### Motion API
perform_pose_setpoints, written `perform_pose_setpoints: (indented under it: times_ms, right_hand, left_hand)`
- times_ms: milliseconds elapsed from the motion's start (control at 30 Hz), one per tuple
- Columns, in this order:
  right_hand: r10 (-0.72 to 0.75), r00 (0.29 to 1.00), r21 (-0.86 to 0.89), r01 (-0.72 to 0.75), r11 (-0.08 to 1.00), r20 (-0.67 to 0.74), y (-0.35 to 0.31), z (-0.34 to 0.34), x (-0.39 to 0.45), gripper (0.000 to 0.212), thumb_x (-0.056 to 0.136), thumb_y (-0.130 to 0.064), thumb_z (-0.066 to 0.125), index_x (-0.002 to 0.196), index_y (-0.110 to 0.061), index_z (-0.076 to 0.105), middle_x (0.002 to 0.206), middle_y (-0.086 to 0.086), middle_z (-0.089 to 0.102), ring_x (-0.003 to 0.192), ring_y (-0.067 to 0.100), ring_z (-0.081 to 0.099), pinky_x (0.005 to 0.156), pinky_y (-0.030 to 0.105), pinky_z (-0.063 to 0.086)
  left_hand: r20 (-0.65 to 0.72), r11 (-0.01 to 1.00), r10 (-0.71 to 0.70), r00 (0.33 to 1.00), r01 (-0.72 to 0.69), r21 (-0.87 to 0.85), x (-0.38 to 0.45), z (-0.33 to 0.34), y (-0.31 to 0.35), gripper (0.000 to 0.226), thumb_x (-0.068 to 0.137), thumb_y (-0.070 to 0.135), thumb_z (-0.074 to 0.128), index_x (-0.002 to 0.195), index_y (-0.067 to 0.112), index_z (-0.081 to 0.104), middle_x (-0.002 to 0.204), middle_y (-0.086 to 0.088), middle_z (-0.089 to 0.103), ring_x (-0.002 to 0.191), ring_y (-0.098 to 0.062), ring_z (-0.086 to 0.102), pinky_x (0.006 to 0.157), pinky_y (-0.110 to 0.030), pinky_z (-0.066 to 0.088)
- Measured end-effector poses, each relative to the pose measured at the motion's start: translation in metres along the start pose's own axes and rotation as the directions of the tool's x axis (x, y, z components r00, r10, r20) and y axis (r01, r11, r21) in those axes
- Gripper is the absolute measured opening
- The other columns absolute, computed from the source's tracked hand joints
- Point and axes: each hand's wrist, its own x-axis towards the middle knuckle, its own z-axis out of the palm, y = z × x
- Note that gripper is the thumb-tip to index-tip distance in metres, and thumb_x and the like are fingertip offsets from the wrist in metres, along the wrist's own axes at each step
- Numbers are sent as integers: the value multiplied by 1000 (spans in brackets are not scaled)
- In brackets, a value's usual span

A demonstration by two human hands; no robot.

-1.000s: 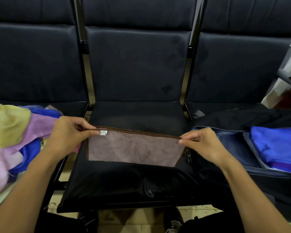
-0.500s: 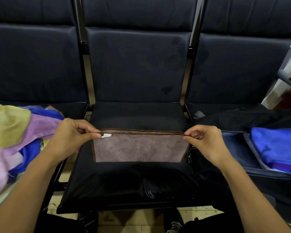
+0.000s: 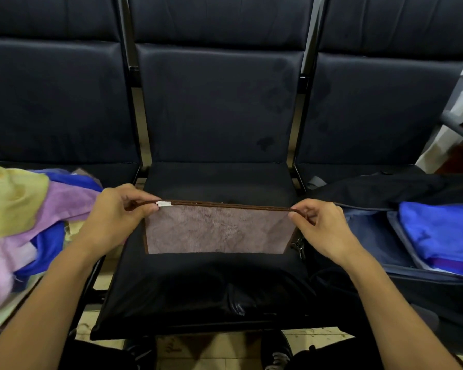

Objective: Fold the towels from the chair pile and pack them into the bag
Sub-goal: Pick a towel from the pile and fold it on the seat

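Observation:
A brown towel (image 3: 219, 231) with a dark brown hem and a small white tag hangs folded over the middle chair seat (image 3: 203, 287). My left hand (image 3: 118, 212) pinches its top left corner by the tag. My right hand (image 3: 321, 225) pinches the top right corner, so the top edge is stretched level between them. On the left chair lies a loose pile of towels (image 3: 19, 225) in yellow, lilac, pink and blue. On the right chair an open dark bag (image 3: 369, 233) holds folded blue towels (image 3: 439, 231).
Three dark padded chairs stand in a row with metal frames between them. A zip pull (image 3: 297, 247) of the bag hangs by the towel's right edge. Tiled floor and my shoes (image 3: 275, 359) show below the seat. A grey armrest (image 3: 457, 126) sticks out at far right.
The towel's top edge has been drawn straighter and level between my hands, and its lower part has settled nearer the seat. Both hands keep their pinch.

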Motion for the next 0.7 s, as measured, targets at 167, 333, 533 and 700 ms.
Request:
perform_pose_setpoints:
  times_ms: [167, 333, 533, 700]
  right_hand:
    - [64, 998, 88, -66, 994, 21, -2, 0, 5, 6, 95, -23, 65, 91, -23, 70, 84, -3, 72, 83, 15, 69, 74, 34, 58]
    - [132, 991, 227, -121, 966, -31, -11, -2, 6, 14, 99, -25, 59, 96, -15, 68, 85, 9, 71, 81, 23, 68, 68, 33, 53]
    - [179, 982, 328, -153, 932, -51, -18, -1, 4, 16, 99, -27, 59, 95, -15, 69, 87, 12, 71, 84, 24, 69, 71, 38, 57]
    - [158, 986, 431, -120, 894, -53, -25, 5, 3, 15, 98, -30, 60, 94, -20, 71, 86, 0, 74, 85, 15, 70, 77, 32, 56]
  left_hand:
    - [24, 997, 54, 998, -53, -61, 1, -2, 4, 32, 88, 2, 63, 87, 34, 60, 88, 9, 65, 90, -7, 63, 74, -18, 49]
    - [104, 981, 172, 980, -162, -106, 0, -4, 6, 49, 91, -2, 54, 90, 46, 61, 100, 14, 61, 98, -4, 61, 81, -12, 52]
    - [60, 989, 144, 988, -141, -43, -1, -2, 7, 48, 95, -5, 49, 95, 40, 66, 105, 18, 62, 102, 13, 55, 76, -9, 50]
    - [45, 990, 143, 989, -144, 11, -1, 3, 7, 32, 91, 6, 60, 101, 36, 64, 99, 18, 63, 99, 8, 58, 74, -8, 49]
